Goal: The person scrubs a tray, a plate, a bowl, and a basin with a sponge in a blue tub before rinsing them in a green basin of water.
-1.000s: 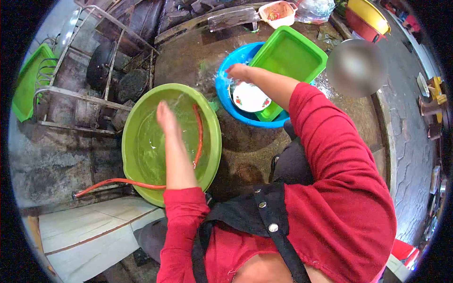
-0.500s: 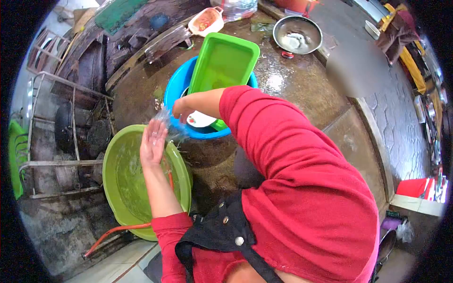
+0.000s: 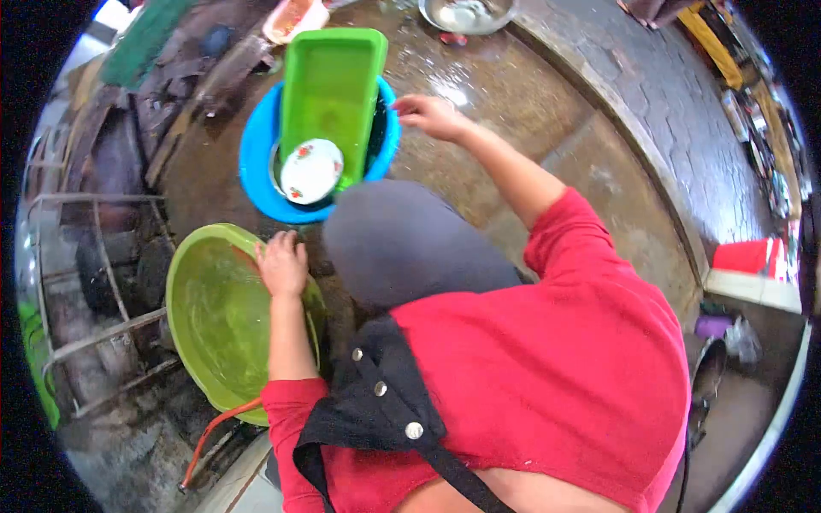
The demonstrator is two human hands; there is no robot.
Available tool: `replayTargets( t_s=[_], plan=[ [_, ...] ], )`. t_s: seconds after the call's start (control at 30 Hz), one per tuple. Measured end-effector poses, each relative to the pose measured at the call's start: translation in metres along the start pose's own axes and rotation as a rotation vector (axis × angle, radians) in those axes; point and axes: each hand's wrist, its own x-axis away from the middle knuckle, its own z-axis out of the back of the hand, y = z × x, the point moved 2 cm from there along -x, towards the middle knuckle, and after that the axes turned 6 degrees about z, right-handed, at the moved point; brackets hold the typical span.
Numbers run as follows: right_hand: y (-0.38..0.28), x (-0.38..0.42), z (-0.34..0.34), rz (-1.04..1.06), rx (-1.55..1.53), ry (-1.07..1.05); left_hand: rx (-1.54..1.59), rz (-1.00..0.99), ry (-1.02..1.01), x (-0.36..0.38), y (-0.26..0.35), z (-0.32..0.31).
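My left hand (image 3: 283, 265) is over the right rim of a green round basin (image 3: 224, 321) with water in it, its fingers bent near an orange hose (image 3: 245, 258); whether it grips anything is not clear. My right hand (image 3: 430, 117) is just right of a blue tub (image 3: 261, 175), fingers apart and nothing in them. Inside the tub a green rectangular tray (image 3: 332, 90) leans upright, and a white plate with red flowers (image 3: 311, 171) rests against its lower part.
A metal pan (image 3: 470, 14) and a pinkish-white dish (image 3: 295, 19) lie on the wet floor at the top. A metal rack (image 3: 103, 198) stands at the left. A raised curb (image 3: 616, 107) runs along the right, with a red container (image 3: 749, 258) beyond.
My hands have moved apart, the right one away to the right of the tub, the left down to the basin rim. The splash between them is gone. The view has shifted.
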Motion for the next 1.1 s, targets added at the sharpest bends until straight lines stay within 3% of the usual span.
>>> replayTargets(
  t_s=[0.13,0.2,0.27,0.37,0.43,0.5,0.6,0.7,0.8,1.0,1.1],
  plan=[
    [0.074,0.19,0.083,-0.353,0.161,0.178,-0.161,-0.025,-0.02,0.002,-0.001,-0.009],
    [0.091,0.285,0.117,-0.69,0.423,0.166,-0.221,-0.024,-0.06,0.002,0.002,-0.006],
    [0.111,0.379,0.138,-0.843,0.726,0.128,-0.262,-0.035,-0.033,0.001,-0.004,-0.014],
    [0.121,0.494,0.14,-1.259,0.741,0.103,-0.206,0.011,-0.098,0.002,0.007,0.0],
    [0.115,0.54,0.125,-1.39,0.679,0.09,-0.215,0.011,-0.094,0.002,0.007,-0.002],
    [0.111,0.563,0.11,-1.584,0.432,-0.024,-0.228,0.029,-0.08,0.001,0.005,-0.004],
    [0.109,0.562,0.091,-1.603,0.498,-0.025,-0.217,0.021,-0.052,0.001,0.002,-0.006],
    [0.121,0.552,0.091,-1.57,0.637,0.21,-0.154,0.033,-0.049,0.001,0.004,-0.004],
    [0.113,0.505,0.097,-1.367,0.726,0.043,-0.123,0.05,-0.056,0.001,0.006,-0.001],
    [0.129,0.438,0.105,-1.097,0.841,0.053,-0.127,0.046,-0.033,0.001,0.006,-0.002],
    [0.141,0.407,0.109,-1.078,0.877,0.076,-0.129,0.045,-0.032,0.0,0.007,0.0]
  ],
)
